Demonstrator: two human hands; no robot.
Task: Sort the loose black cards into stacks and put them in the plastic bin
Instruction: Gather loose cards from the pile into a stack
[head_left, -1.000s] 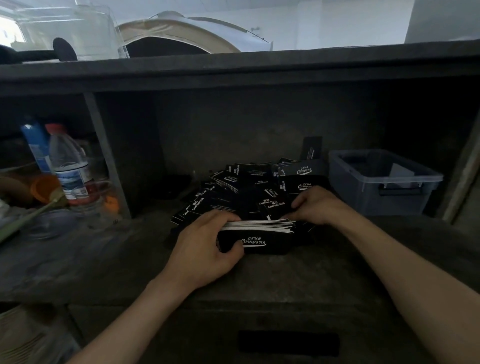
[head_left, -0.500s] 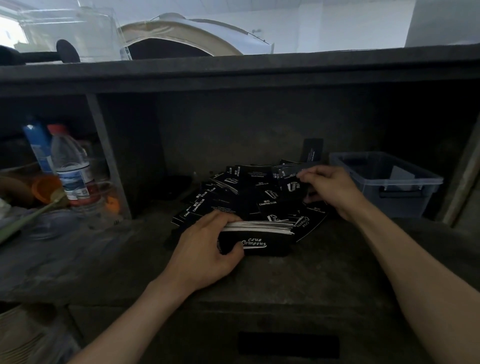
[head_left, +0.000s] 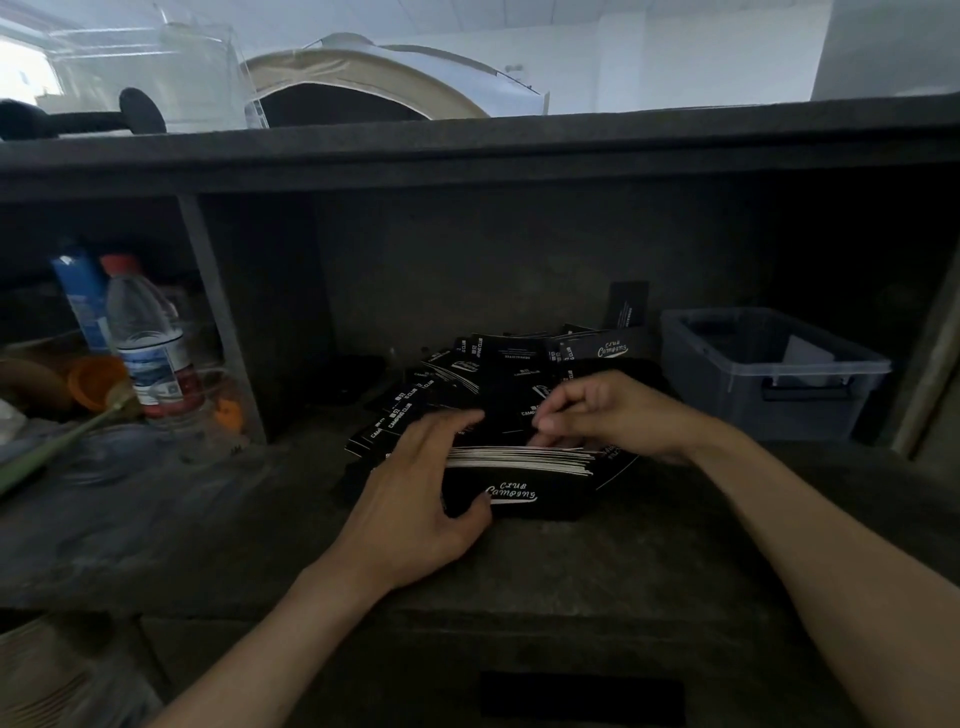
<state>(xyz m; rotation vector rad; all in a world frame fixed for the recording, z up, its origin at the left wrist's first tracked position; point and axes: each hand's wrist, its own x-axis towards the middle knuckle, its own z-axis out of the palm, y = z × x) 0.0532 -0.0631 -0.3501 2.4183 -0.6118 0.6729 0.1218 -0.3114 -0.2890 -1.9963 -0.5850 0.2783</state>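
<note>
The left hand (head_left: 415, 499) grips the stack (head_left: 519, 460) near the counter's (head_left: 571, 561) front edge. The right hand (head_left: 608, 410) has come back from the loose cards (head_left: 498, 374) to the stack's top, fingers curled. Whether they hold a card, I cannot tell. The sorting looks unfinished, and the plastic bin (head_left: 800, 415) sits well apart at the right. The cards read "Club Camping".

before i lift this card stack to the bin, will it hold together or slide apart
Probably slides: the card stack shows many thin loose edges, uneven at its free end, and your left hand grips only one end. Likely light, since the cards look thin. Gripping both ends seems safer.
</note>
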